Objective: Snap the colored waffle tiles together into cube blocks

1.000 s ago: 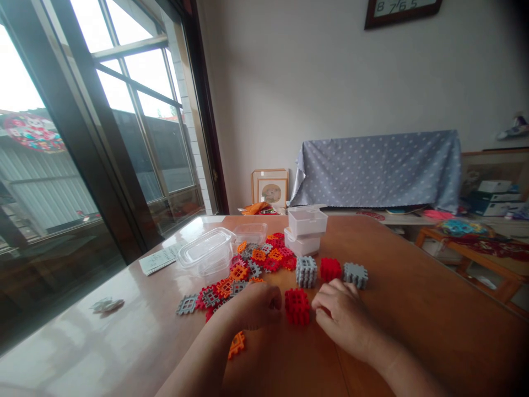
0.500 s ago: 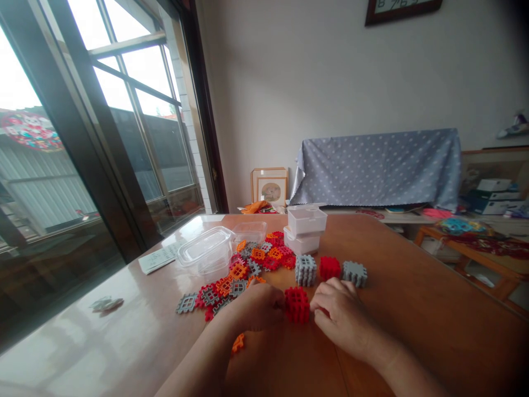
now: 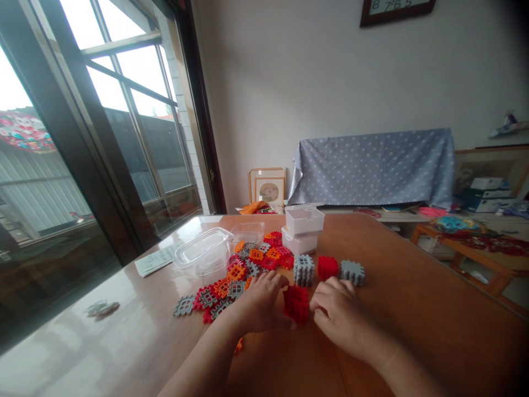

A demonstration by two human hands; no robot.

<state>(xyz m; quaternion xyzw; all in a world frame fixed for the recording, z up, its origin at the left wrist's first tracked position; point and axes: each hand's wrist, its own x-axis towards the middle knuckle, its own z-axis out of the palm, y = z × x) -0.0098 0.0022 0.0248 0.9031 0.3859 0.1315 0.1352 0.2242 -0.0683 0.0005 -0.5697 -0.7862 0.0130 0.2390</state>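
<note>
A red stack of notched, interlocking plastic tiles (image 3: 296, 304) stands on the table between my hands. My left hand (image 3: 266, 300) is at its left side, thumb low and fingers apart, with the fingertips near the stack's upper edge. My right hand (image 3: 336, 309) rests at the right side, its fingers loosely bent; whether they touch the stack I cannot tell. Just beyond stand a grey tile block (image 3: 303, 270), a smaller red block (image 3: 328, 268) and another grey block (image 3: 352, 273). Loose red, orange and grey tiles (image 3: 236, 289) are piled to the left.
Two white boxes (image 3: 305, 220) are stacked behind the blocks. A clear plastic container (image 3: 202, 251) with a lid stands beyond the pile, near a paper booklet (image 3: 154, 262). A small clear plastic item (image 3: 102, 307) lies on the table (image 3: 136, 342) at left.
My left hand has spread its fingers from a closed pose and lifted slightly beside the red stack. My right hand has hardly moved. The view has shifted slightly.
</note>
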